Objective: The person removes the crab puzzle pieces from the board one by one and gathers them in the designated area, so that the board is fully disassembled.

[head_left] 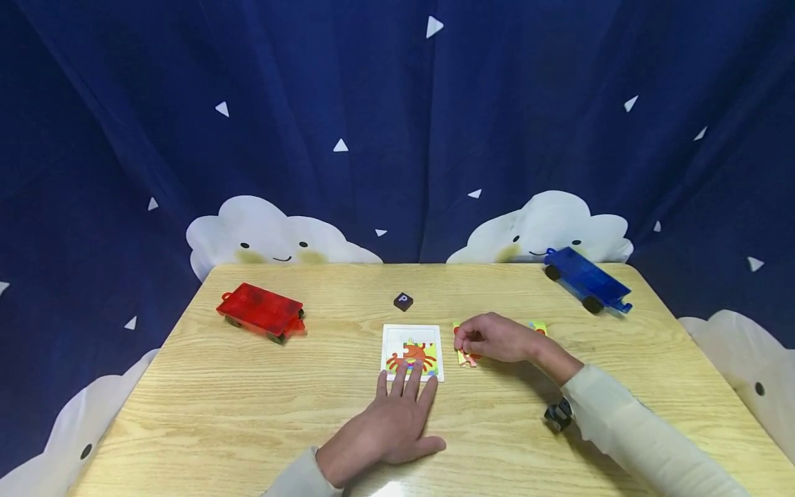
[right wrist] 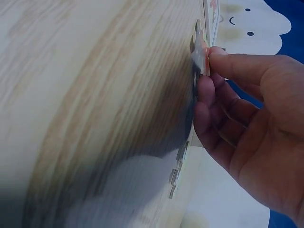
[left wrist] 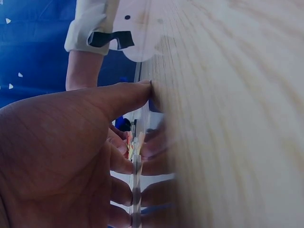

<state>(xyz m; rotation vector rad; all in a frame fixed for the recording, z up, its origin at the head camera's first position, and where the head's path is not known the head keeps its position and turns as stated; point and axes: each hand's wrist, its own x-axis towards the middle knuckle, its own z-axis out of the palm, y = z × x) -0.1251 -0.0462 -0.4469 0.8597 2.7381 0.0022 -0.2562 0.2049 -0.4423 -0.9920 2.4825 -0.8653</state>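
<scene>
A square puzzle board with a white frame [head_left: 442,352] lies mid-table, partly filled with a red crab picture [head_left: 415,352]; bare white shows at its upper left. My left hand [head_left: 397,422] lies with fingers spread, fingertips on the board's near edge. In the left wrist view those fingers [left wrist: 121,192] rest along the frame. Just right of the board, my right hand [head_left: 504,338] pinches a red and yellow puzzle piece [right wrist: 203,57] between thumb and fingers, close over the table. Another yellow-green piece [head_left: 539,326] shows behind the right wrist, partly hidden.
A red toy wagon [head_left: 263,309] stands at the left, and a blue toy wagon [head_left: 586,276] at the back right. Behind the board lies a small black tile marked P [head_left: 403,301]. A dark blue curtain [head_left: 397,103] hangs beyond the table's far edge.
</scene>
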